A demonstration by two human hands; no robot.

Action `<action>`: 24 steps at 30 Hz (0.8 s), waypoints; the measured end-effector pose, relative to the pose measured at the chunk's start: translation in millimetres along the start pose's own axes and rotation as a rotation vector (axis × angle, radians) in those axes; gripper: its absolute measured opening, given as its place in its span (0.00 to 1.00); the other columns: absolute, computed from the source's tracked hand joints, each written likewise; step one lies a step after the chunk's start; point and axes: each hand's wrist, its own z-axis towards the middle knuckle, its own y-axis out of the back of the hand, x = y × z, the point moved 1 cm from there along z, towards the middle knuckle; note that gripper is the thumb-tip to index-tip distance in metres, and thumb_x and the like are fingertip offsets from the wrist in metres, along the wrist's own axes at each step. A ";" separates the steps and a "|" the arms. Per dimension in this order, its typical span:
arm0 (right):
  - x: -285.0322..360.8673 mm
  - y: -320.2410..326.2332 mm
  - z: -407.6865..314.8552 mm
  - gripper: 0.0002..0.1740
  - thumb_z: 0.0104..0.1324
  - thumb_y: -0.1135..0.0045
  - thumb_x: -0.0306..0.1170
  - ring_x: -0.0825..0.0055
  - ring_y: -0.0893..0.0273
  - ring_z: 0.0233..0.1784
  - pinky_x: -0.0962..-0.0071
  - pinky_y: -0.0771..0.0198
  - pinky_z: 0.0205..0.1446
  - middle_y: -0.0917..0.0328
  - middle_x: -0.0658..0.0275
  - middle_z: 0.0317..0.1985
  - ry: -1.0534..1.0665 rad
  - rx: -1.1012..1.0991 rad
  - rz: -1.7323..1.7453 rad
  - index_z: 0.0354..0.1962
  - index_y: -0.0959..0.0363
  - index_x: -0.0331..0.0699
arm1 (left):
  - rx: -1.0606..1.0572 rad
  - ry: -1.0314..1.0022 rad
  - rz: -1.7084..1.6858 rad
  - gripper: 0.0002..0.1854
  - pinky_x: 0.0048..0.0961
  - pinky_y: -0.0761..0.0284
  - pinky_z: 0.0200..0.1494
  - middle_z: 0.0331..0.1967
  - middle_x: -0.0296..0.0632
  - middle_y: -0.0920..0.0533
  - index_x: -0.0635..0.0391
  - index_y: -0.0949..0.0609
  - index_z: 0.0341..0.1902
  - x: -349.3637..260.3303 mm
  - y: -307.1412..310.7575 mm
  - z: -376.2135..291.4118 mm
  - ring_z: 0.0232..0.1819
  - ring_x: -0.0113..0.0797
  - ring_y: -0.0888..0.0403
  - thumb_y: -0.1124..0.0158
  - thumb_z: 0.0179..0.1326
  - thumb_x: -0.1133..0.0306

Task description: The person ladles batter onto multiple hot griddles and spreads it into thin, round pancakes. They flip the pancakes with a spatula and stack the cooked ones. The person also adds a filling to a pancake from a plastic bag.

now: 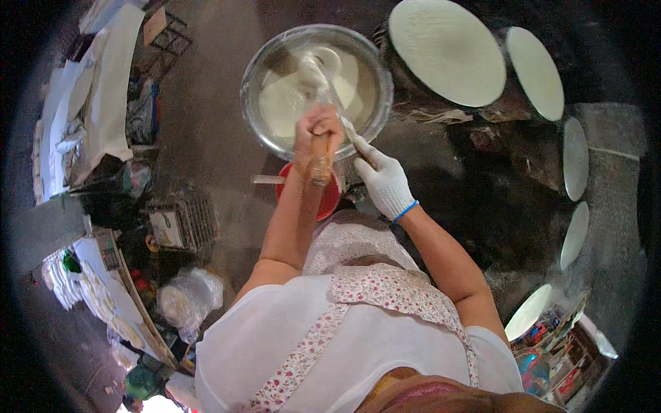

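Observation:
My bare left hand (321, 123) grips a wooden handle (321, 162) whose butt end points back toward me. Its far end, blurred and coated white, reaches over a large metal basin (251, 126). White batter-like liquid (281, 106) lies in that basin. My right hand (384, 183), in a white knitted glove with a blue cuff, holds a thin stick-like tool (357, 138). This tool slants up and left to the whitened end of the left-hand tool; whether they touch I cannot tell. A pale round shape (327, 59), perhaps a ladle's bowl, shows there.
Below the basin stands a red bucket (330, 199) with a pale handle (268, 179) across its rim. Large pale round discs (449, 51) curve down the right side. To the left are a cloth-covered table (111, 98), a crate (193, 222) and a plastic-wrapped bundle (190, 299).

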 end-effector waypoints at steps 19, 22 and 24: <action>127.4 68.4 -45.3 0.29 0.73 0.44 0.17 0.73 0.25 0.71 0.73 0.33 0.74 0.22 0.55 0.69 0.612 -0.056 0.026 0.71 0.30 0.32 | -0.050 0.007 0.304 0.13 0.20 0.28 0.27 0.24 0.30 0.35 0.53 0.33 0.35 45.3 -128.0 -78.3 0.21 0.20 0.34 0.57 0.83 0.71; 124.8 73.6 -43.4 0.27 0.75 0.46 0.18 0.75 0.31 0.74 0.72 0.39 0.78 0.28 0.55 0.73 0.502 -0.002 0.163 0.71 0.32 0.25 | -0.052 -0.002 0.159 0.11 0.20 0.28 0.29 0.25 0.31 0.33 0.54 0.32 0.37 44.1 -123.4 -85.3 0.22 0.22 0.32 0.57 0.81 0.75; 120.0 83.1 -42.3 0.28 0.75 0.46 0.18 0.74 0.34 0.76 0.71 0.42 0.80 0.30 0.55 0.74 0.446 0.028 0.216 0.71 0.33 0.26 | 0.048 0.093 0.016 0.10 0.22 0.28 0.26 0.25 0.32 0.33 0.55 0.31 0.38 47.2 -131.6 -98.9 0.22 0.22 0.32 0.57 0.82 0.74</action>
